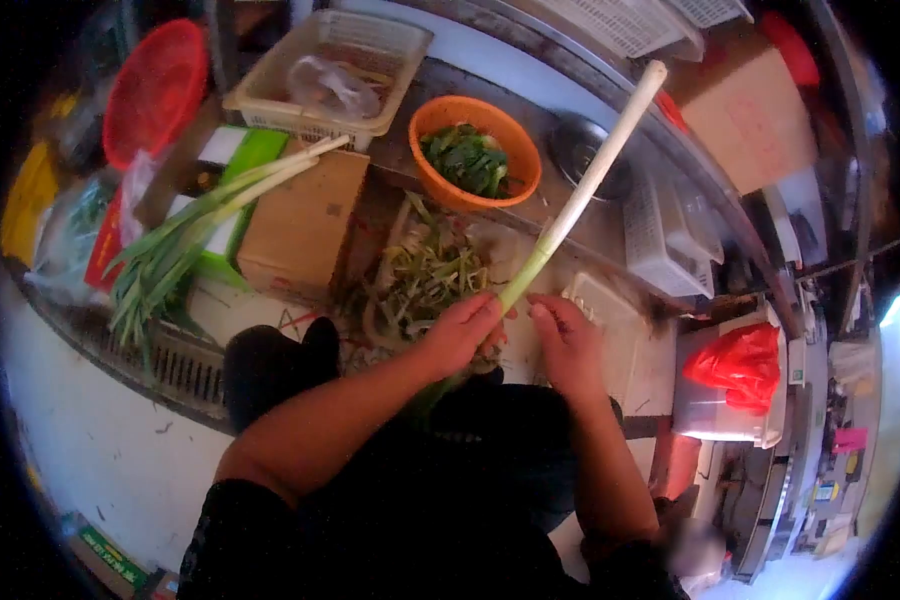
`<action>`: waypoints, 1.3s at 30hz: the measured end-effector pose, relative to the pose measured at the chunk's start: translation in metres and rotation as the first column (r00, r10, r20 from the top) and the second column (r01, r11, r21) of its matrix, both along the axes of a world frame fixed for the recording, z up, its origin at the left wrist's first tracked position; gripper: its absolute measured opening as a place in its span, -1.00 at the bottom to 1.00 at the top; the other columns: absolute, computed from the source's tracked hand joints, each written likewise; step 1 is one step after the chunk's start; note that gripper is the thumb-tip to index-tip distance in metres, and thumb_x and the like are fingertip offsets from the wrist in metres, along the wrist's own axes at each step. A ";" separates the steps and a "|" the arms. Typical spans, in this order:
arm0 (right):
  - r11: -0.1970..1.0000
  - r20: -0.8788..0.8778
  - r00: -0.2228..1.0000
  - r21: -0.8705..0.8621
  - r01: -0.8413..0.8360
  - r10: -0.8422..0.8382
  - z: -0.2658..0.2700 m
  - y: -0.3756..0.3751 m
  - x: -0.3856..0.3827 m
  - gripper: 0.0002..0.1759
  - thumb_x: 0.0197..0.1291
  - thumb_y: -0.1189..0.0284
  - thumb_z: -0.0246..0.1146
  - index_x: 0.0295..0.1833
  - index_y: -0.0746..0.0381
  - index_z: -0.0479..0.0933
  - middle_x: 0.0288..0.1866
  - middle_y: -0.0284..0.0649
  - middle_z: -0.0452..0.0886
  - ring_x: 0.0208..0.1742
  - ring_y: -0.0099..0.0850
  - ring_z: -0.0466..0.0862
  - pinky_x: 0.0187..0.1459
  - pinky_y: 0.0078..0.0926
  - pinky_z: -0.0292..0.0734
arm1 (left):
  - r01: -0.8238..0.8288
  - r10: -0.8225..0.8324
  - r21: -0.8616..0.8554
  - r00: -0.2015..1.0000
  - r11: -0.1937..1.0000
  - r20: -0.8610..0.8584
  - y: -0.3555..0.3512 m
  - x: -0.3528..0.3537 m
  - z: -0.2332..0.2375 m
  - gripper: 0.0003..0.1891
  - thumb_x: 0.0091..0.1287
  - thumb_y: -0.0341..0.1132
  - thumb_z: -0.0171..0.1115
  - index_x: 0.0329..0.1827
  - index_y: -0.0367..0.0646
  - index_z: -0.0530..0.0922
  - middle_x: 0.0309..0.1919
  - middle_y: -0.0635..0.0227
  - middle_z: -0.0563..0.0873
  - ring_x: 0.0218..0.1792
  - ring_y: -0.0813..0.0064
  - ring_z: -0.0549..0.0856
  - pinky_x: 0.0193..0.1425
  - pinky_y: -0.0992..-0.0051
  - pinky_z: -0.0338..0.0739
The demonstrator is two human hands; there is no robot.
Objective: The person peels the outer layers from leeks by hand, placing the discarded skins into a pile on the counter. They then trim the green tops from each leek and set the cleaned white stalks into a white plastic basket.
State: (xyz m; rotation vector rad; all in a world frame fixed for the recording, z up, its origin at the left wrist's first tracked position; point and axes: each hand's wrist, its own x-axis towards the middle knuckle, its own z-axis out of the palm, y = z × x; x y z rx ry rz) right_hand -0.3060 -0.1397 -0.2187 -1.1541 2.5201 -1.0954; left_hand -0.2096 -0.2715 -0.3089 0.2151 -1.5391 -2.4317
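Observation:
My left hand (462, 335) is wrapped round a long leek-like stalk (580, 195), at its green part. The white end points up and to the right. My right hand (568, 340) is beside the stalk, fingers curled with the tips close to it; whether something small is between them cannot be made out. Below and behind my hands lies a heap of green peelings (432, 270). More long green stalks (185, 235) rest across a cardboard box (295, 225) at the left.
An orange bowl (522, 135) of leafy greens stands beyond the peelings. Further left are a beige basket (395, 60) and a red basin (157, 95). At the right stand a white crate (660, 235) and a bucket (715, 420) with a red bag (735, 365).

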 end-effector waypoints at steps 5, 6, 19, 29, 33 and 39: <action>0.997 0.202 0.977 0.034 0.063 -0.068 0.017 -0.025 0.012 -0.74 0.17 0.37 0.39 -0.17 0.35 0.60 -0.25 -0.18 0.67 -0.25 -0.53 0.63 -0.18 -0.55 0.53 | 0.075 -0.095 0.312 0.994 0.947 0.051 0.009 0.008 0.025 -0.73 0.54 -0.16 -0.12 0.01 -0.17 0.43 -0.45 0.47 0.47 -0.48 0.62 0.44 -0.43 0.59 0.37; 0.997 0.203 0.977 0.035 0.062 -0.068 0.016 -0.025 0.010 -0.74 0.17 0.37 0.39 -0.17 0.35 0.60 -0.25 -0.18 0.67 -0.25 -0.53 0.63 -0.18 -0.55 0.53 | 0.074 -0.094 0.313 0.994 0.947 0.051 0.010 0.009 0.027 -0.73 0.54 -0.16 -0.12 0.01 -0.17 0.43 -0.45 0.47 0.47 -0.48 0.62 0.44 -0.43 0.59 0.37; 0.930 0.477 0.836 -0.355 -0.098 0.270 0.007 -0.015 0.003 -0.88 0.28 0.54 0.26 -0.10 0.33 0.62 -0.16 -0.30 0.65 -0.15 -0.58 0.58 -0.07 -0.60 0.49 | 0.404 -0.393 0.454 0.911 0.794 -0.124 -0.005 0.007 0.015 -0.46 0.51 0.09 -0.35 -0.41 -0.14 0.40 -0.70 0.31 0.44 -0.65 0.44 0.47 -0.41 0.39 0.52; 0.974 0.295 0.955 -0.223 0.033 0.036 0.006 -0.014 0.010 -0.89 0.33 0.49 0.20 -0.17 0.33 0.55 -0.28 -0.34 0.62 -0.24 -0.61 0.56 -0.17 -0.60 0.51 | 0.322 -0.299 0.542 0.945 0.776 -0.133 -0.003 0.014 0.017 -0.54 0.46 0.06 -0.14 -0.36 -0.17 0.43 -0.64 0.31 0.49 -0.66 0.45 0.49 -0.48 0.33 0.53; 0.948 0.331 0.943 -0.298 0.114 -0.009 0.018 -0.006 0.011 -0.92 0.28 0.51 0.23 -0.22 0.32 0.53 -0.30 -0.32 0.62 -0.27 -0.61 0.55 -0.20 -0.62 0.49 | 0.270 -0.267 0.326 0.962 0.906 -0.056 -0.006 0.007 0.008 -0.65 0.46 0.01 -0.02 -0.24 -0.14 0.40 -0.57 0.28 0.54 -0.70 0.45 0.45 -0.58 0.33 0.49; 0.865 -0.009 0.998 -0.498 -0.063 0.068 0.027 0.014 0.012 -0.88 0.17 0.52 0.33 -0.27 0.30 0.52 -0.32 -0.27 0.63 -0.31 -0.56 0.55 -0.19 -0.59 0.46 | -0.106 0.075 0.200 0.985 0.974 0.154 -0.014 0.006 0.029 -0.66 0.49 0.02 -0.07 -0.21 -0.10 0.37 -0.57 0.27 0.56 -0.70 0.46 0.46 -0.62 0.43 0.46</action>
